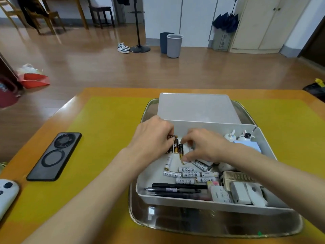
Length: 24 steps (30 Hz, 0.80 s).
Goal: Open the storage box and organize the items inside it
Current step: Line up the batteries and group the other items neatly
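Storage box (175, 197), white rectangular plastic, sits open on a shiny metal tray (219, 226), its frosted lid (197, 108) lying flat just behind it. Inside the box: black-and-gold batteries (176, 147) at the far left, white cylindrical batteries (188, 174) loose in the middle, black pens (175, 190) along the near wall, two rabbit figurines (239, 136) in the far right corner. Left hand (154, 136) has fingers curled around the dark batteries. Right hand (205, 145) pinches a battery end beside them.
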Each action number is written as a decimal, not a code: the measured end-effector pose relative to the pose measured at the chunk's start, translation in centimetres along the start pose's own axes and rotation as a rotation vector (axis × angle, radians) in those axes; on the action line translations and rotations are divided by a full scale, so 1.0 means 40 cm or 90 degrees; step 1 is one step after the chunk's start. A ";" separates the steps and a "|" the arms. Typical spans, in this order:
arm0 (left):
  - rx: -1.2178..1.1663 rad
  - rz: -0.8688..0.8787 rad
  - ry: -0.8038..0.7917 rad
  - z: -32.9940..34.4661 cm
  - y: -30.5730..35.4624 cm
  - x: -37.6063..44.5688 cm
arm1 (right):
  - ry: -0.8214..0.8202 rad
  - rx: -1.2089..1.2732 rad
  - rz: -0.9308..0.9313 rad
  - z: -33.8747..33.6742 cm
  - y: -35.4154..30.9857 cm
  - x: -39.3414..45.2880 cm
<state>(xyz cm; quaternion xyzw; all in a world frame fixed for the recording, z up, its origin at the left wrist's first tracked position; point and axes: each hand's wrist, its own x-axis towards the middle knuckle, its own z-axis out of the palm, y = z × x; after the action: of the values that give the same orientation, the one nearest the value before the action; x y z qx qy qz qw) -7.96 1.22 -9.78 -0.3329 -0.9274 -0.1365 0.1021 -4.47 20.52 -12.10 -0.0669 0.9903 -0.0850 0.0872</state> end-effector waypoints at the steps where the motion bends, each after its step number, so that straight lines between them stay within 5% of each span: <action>1: 0.007 0.002 0.001 0.012 0.011 0.007 | 0.024 -0.021 -0.004 0.006 0.001 0.002; 4: 0.024 0.000 0.001 0.047 0.029 0.026 | 0.081 -0.074 -0.009 0.013 0.000 0.000; 17: 0.025 0.063 -0.110 0.130 0.056 0.049 | 0.029 -0.125 0.004 -0.108 0.053 -0.092; 24: -0.026 0.116 -0.265 0.101 0.029 0.057 | -0.061 -0.109 -0.122 -0.081 0.043 -0.127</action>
<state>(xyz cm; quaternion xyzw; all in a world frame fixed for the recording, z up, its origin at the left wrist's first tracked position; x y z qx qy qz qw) -9.36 4.71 -12.71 -0.4382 -0.8917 -0.0741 -0.0861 -0.29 23.44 -8.46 -0.1721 0.9778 -0.0044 0.1199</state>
